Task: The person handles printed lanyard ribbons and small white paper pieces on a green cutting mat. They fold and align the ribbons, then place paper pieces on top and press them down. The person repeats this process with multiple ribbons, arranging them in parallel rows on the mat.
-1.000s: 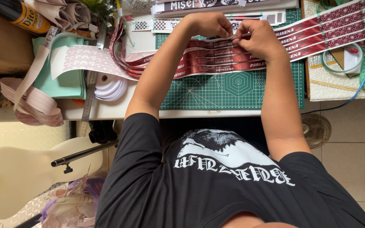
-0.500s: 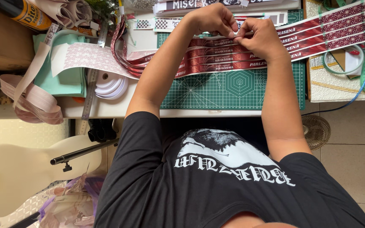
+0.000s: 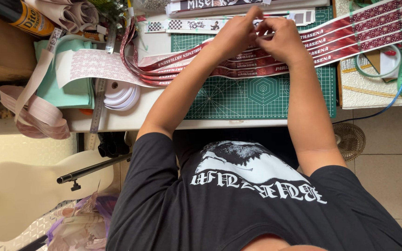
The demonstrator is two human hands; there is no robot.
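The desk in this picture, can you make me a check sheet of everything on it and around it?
Surface: white table with a green gridded cutting mat on it.
Job's things: long dark red printed ribbon strips across the mat, looping back at the left.
Clutter: metal ruler, stack of white tape rolls, mint green cloth, pale pink webbing loops, pale patterned strip.
Grippers: left hand and right hand close together, pinching the ribbon strips.
Cables: thin blue cord at the right edge.
Surroundings: tiled floor, small round fan, cream curved board.
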